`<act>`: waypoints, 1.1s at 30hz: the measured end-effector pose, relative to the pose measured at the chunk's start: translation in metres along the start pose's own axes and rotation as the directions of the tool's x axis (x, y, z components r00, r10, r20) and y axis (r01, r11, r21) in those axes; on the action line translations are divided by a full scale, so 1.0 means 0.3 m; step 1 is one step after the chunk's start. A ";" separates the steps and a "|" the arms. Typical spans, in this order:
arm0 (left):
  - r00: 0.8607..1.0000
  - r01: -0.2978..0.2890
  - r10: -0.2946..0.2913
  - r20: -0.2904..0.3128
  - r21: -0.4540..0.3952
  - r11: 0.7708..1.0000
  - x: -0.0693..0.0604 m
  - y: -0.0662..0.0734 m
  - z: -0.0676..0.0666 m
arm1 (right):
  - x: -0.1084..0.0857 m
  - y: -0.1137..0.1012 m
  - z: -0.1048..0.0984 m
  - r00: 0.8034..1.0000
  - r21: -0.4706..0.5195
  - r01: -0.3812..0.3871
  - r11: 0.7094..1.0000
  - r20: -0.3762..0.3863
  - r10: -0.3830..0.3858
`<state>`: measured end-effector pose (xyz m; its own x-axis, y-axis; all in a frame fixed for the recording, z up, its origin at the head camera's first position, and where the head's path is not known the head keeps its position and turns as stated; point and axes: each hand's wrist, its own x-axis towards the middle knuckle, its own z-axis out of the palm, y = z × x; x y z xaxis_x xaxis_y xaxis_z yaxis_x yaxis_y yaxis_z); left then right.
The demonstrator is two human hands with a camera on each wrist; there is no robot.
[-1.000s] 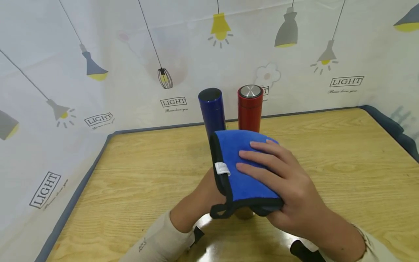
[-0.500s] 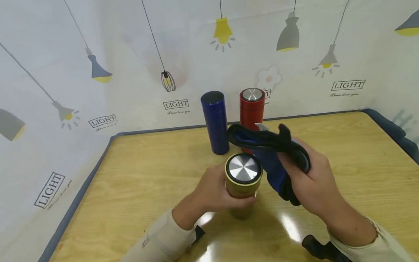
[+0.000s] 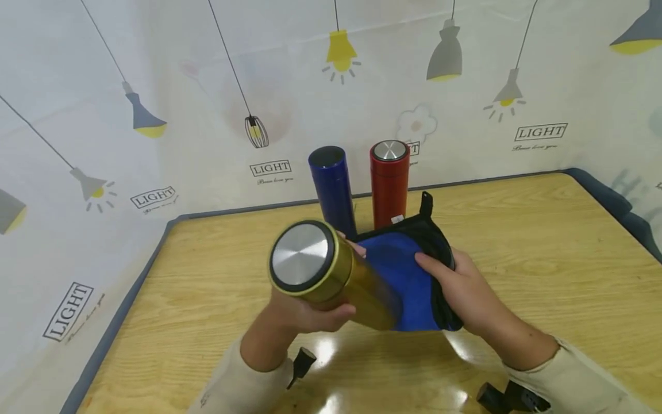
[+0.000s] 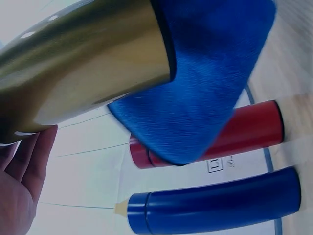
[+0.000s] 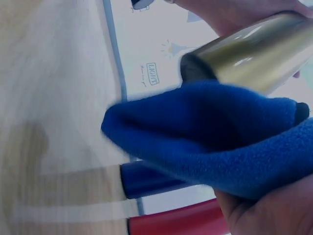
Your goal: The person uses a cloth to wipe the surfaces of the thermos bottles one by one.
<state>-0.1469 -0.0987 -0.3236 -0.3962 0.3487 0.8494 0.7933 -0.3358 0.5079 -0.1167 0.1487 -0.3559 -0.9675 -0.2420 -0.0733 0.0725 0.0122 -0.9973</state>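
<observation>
My left hand [image 3: 305, 313] grips a gold bottle [image 3: 369, 296] near its silver lid; the bottle is tilted, lid to the left, base to the right. My right hand [image 3: 468, 290] holds a blue cloth [image 3: 405, 276] with black edging, thumb on top, close against the lower part of the bottle. In the left wrist view the cloth [image 4: 195, 83] hangs behind the base of the gold bottle [image 4: 93, 58]. From the right wrist, the folded cloth [image 5: 195, 132] lies just beside the bottle's dark base, and the right hand [image 5: 279, 210] is partly hidden under it.
A blue bottle [image 3: 333, 192] and a red bottle [image 3: 389, 184] stand upright at the back of the wooden table [image 3: 217, 276], beyond the cloth. A pale sheet printed with lamps hangs behind. Black straps show near both wrists.
The cloth has come off the gold bottle's top and moved down toward its base. My left hand has raised and tilted the bottle, its lid now farther left.
</observation>
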 end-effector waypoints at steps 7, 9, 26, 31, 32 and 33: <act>0.995 -0.097 0.096 -0.015 -0.115 0.989 0.012 0.012 -0.012 | 0.009 0.037 0.026 0.970 0.213 -0.203 0.956 0.174 0.167; 0.993 -0.118 0.115 -0.034 -0.113 0.987 0.012 0.009 -0.014 | 0.011 0.044 0.032 0.957 0.260 -0.244 0.934 0.222 0.188; 0.968 -0.226 0.222 -0.119 -0.030 0.974 0.008 -0.017 -0.033 | -0.021 0.010 0.064 0.938 0.310 -0.280 0.908 0.291 0.190; 0.973 -0.207 0.200 -0.116 -0.052 0.977 0.009 -0.008 -0.016 | -0.024 0.008 0.062 0.940 0.315 -0.277 0.908 0.285 0.188; 0.976 -0.196 0.188 -0.109 -0.062 0.979 0.009 -0.007 -0.013 | -0.025 0.008 0.062 0.941 0.318 -0.276 0.907 0.281 0.188; 0.979 -0.185 0.178 -0.100 -0.069 0.980 0.009 -0.005 -0.011 | -0.026 0.009 0.064 0.942 0.326 -0.277 0.904 0.279 0.188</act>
<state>-0.1505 -0.1001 -0.3214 -0.2929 0.1943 0.9362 0.8190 -0.4543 0.3505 -0.1044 0.1321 -0.3579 -0.8299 -0.4961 -0.2552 0.4128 -0.2385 -0.8790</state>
